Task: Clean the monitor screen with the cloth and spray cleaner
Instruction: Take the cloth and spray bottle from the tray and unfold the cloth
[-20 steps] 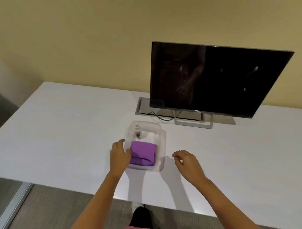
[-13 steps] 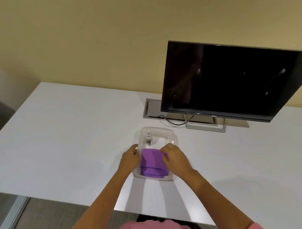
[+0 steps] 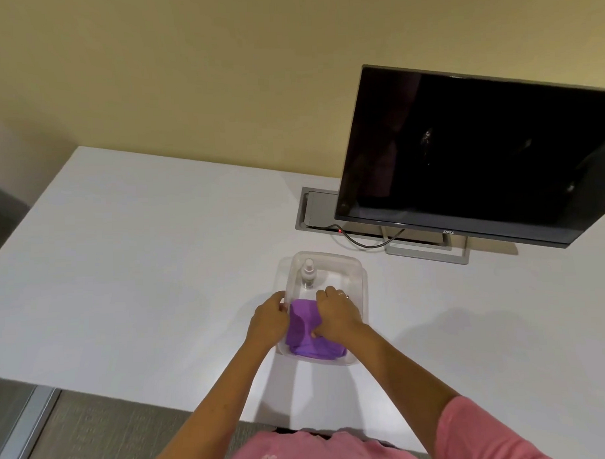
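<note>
Lying folded in clear tray (image 3: 359, 279), purple cloth (image 3: 304, 327) under right hand (image 3: 336, 315).

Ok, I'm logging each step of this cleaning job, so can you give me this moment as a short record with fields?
left hand: on the left rim of the tray
right hand: pressed on the cloth, thumb and fingers closing on it
cloth: purple, folded, in the near half of the tray
spray bottle: upright at the tray's far end, untouched
monitor: dark, on its stand behind the tray
table: white
</note>
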Action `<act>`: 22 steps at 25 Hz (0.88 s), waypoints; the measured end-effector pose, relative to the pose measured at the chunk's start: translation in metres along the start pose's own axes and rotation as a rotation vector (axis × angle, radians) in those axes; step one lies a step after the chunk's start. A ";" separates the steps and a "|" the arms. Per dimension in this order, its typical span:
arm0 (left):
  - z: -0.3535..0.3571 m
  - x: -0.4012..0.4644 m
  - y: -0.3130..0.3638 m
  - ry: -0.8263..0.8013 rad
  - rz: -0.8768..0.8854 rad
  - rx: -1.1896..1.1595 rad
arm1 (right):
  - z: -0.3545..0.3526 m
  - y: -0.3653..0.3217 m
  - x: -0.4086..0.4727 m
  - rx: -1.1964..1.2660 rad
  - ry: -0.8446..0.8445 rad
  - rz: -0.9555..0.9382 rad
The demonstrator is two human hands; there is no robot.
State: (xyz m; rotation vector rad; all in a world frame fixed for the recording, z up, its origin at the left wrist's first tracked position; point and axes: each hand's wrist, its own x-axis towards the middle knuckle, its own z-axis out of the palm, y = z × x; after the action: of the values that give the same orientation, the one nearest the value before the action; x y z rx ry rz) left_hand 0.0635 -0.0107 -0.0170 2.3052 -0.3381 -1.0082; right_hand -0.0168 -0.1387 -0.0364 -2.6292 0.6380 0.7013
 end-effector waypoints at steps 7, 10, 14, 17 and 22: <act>-0.002 -0.004 0.003 0.007 -0.036 -0.029 | -0.039 0.010 -0.025 0.486 -0.109 0.046; -0.003 -0.005 0.004 -0.002 -0.038 -0.070 | -0.069 0.032 -0.047 0.810 -0.026 0.053; -0.004 -0.004 0.003 -0.007 -0.032 -0.072 | -0.084 0.087 -0.072 1.353 0.073 0.076; -0.002 -0.005 0.003 0.002 -0.036 -0.086 | -0.059 0.127 -0.076 1.592 0.213 0.244; 0.000 -0.006 0.003 0.016 -0.027 -0.080 | 0.004 0.150 -0.074 1.658 0.239 0.480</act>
State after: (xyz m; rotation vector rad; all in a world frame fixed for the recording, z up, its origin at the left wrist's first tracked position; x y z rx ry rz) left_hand 0.0594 -0.0104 -0.0122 2.2504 -0.2554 -0.9977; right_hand -0.1508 -0.2381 -0.0317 -0.9971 1.1942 -0.1451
